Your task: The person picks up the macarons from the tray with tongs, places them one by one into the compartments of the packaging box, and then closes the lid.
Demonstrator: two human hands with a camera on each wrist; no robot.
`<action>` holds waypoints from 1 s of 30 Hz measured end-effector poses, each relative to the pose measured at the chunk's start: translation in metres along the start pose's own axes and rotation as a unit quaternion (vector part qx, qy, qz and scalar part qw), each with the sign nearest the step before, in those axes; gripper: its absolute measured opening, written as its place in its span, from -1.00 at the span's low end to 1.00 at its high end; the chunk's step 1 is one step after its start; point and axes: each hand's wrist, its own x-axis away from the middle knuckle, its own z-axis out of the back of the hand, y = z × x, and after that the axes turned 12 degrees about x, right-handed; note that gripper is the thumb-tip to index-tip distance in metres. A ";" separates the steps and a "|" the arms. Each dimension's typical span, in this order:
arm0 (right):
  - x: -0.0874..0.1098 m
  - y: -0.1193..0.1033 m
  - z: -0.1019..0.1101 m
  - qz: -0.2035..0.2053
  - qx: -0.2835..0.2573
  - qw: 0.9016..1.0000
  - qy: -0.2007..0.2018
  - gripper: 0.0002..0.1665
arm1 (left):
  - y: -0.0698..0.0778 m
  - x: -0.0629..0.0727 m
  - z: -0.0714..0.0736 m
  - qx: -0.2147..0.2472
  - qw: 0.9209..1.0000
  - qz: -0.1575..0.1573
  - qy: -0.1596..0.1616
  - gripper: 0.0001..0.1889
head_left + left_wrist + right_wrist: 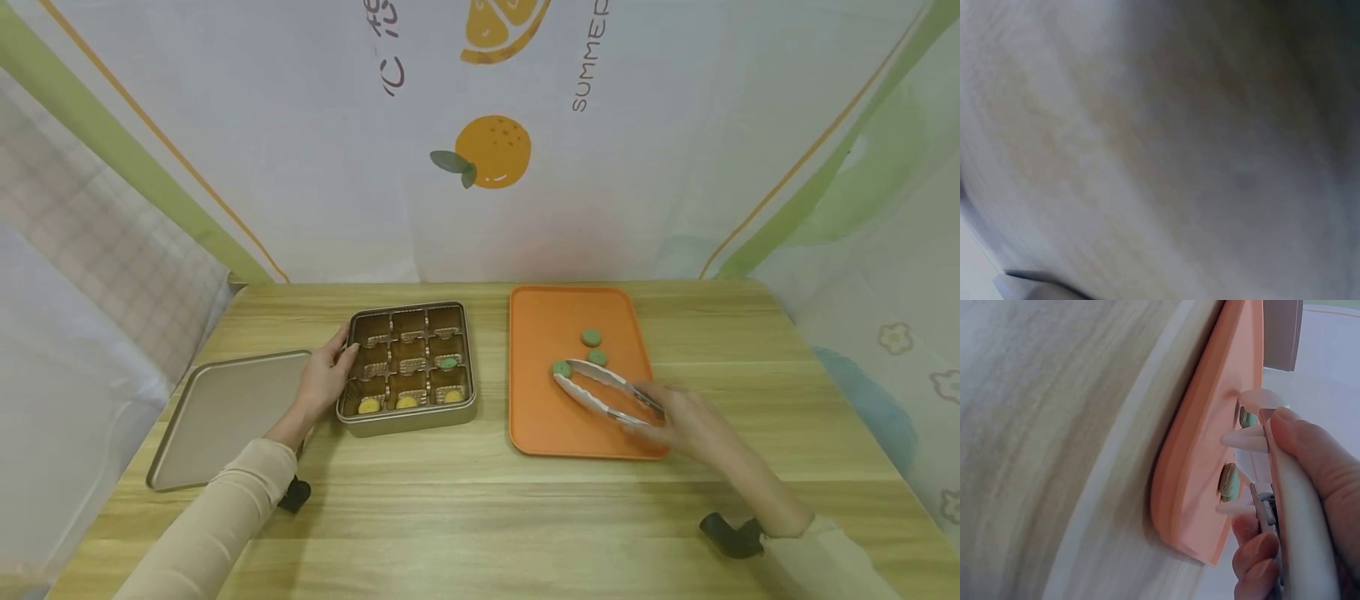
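Left sleeve foremost | right hand curled round tongs | green disc leftward, at tips | left hand touching tin, grip unclear

Pale-tipped tongs are held spread around 1 of 3 round green cookies on the orange tray; the other 2 are set nearer its right edge. Near the desk's far edge, the open 9-compartment tin is stocked with 3 yellow cookies along its near edge and 1 green cookie.
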 end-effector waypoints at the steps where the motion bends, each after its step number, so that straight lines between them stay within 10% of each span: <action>1: 0.000 0.000 0.000 0.000 -0.002 1.000 0.001 -0.45 | 0.000 0.000 0.000 -0.001 1.000 -0.001 0.000 -0.44; 30: -0.083 -0.094 0.011 0.074 -0.013 0.997 0.007 -0.61 | 0.003 0.000 0.003 0.010 1.000 0.011 -0.012 -0.42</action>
